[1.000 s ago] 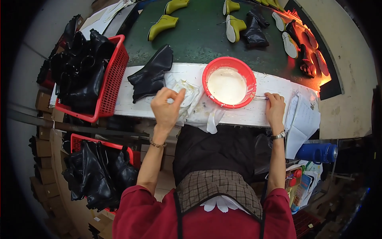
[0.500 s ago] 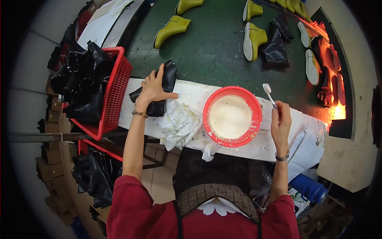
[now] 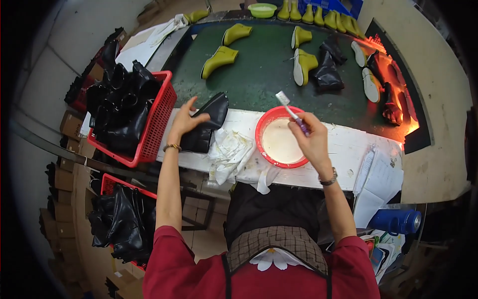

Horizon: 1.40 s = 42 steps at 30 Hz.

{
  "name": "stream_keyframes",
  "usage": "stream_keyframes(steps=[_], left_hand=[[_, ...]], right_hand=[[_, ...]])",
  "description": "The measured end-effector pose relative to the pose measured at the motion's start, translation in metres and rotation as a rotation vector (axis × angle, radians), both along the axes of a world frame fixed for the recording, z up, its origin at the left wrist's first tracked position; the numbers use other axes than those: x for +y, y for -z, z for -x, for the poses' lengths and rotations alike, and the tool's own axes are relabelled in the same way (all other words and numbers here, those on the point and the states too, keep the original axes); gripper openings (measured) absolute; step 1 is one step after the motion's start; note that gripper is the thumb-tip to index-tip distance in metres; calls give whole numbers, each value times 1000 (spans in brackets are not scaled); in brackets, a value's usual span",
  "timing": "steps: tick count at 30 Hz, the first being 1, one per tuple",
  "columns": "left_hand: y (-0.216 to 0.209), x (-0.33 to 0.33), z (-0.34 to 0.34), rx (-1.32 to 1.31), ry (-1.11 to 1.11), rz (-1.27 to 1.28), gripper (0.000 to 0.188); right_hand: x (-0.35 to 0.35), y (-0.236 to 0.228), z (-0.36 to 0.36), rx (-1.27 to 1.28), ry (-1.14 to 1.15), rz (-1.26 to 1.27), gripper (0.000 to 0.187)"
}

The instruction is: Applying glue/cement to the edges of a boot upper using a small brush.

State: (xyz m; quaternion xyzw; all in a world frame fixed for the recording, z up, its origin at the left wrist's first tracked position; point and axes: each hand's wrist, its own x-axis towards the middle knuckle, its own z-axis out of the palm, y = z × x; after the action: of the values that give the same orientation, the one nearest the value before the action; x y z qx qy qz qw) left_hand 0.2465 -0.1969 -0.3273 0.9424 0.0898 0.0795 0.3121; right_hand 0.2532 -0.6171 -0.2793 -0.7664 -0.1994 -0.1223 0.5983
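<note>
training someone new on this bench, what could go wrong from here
If the right hand loses its grip, the toothbrush might fall into the white liquid. The red bowl stands near the front edge of the white board, so a knock could spill it.

And there it blazes, a fierce orange glow from the opening [image 3: 409,124] at the right, burning to yellow-white at its lower end! Softer, whiter light spreads over the bench [image 3: 341,144], which shines out pale, while the green table [image 3: 264,74] sits far darker with a dull sheen. Little glints streak the black boots [image 3: 119,134]. The toothbrush [image 3: 294,114] reads clearly enough. Lower left, the boxes [image 3: 63,202] sink into murk, outer edges bow, and black swallows all 4 corners.
</note>
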Motion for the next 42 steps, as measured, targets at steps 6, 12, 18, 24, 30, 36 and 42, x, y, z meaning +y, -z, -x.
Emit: stream_keyframes(steps=[6,12,18,24,30,36,42], left_hand=[[-8,-7,23,-68,-142,-162,81],[-67,-56,51,-258,34,817,38],[-89,-164,124,532,255,1215,22],[-85,-179,154,778,306,1084,59],[-61,-176,192,600,517,1258,86],[-51,-214,197,405,375,1175,103],[-54,-175,204,318,-125,1269,50]], right_hand=[[4,-27,17,-5,-23,24,14],[-17,-39,4,-96,-116,-18,31],[18,-88,17,-118,-502,-5,66],[13,-68,29,14,-603,-70,33],[1,-36,37,190,-287,161,27],[10,7,67,258,-244,233,28],[-30,10,22,-56,40,366,26]])
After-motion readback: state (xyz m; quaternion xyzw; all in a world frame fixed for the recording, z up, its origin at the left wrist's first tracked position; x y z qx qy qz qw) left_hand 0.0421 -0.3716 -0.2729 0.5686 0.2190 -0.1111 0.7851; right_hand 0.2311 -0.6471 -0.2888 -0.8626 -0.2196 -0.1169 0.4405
